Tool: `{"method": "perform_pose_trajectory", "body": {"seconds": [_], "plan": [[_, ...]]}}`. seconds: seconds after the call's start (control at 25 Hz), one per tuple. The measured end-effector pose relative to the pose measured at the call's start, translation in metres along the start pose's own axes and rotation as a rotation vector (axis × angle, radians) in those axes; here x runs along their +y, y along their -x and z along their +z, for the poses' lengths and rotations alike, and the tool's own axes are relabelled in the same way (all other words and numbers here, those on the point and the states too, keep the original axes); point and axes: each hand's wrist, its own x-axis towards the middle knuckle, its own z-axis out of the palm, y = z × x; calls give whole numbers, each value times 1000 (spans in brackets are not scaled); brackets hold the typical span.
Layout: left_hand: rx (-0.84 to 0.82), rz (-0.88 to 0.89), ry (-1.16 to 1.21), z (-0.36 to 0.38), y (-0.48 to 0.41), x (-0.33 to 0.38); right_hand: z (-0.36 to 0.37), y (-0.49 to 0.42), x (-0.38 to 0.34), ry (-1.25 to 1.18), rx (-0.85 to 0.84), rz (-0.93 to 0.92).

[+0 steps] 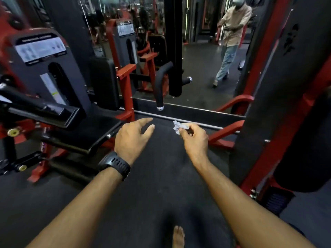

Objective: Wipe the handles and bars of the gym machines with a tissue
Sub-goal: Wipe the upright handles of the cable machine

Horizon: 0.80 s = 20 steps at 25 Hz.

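— Head view: what does your right hand (194, 138) carry?
— You pinch one tissue (179, 126) at your fingertips; it is a crumpled, pale grey wad above the dark floor, well short of the black padded handle (160, 83).
— Which way does it lie?
— Its long axis runs sideways; the loose end points toward your left hand (133, 136), which is spread and holds nothing.

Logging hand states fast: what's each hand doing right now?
Left hand: open, holding nothing.
Right hand: pinching the crumpled tissue.
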Motion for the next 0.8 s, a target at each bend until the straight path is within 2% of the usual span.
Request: {"method": "perform_pose_trajectory", "body": {"seconds": [0.28,0.44,0.6,0.8], "plan": [[26,156,-4,45,-167,-16,75,-155,-8,-66,125,-46],[57,265,59,63,-237,-27,104,-216,-26,-229,169,-107],[25,430,99,84,-289,-41,130,-262,-32,-14,277,-310],[26,655,247,105,-317,-65,146,-274,-30,214,359,-317]]}}
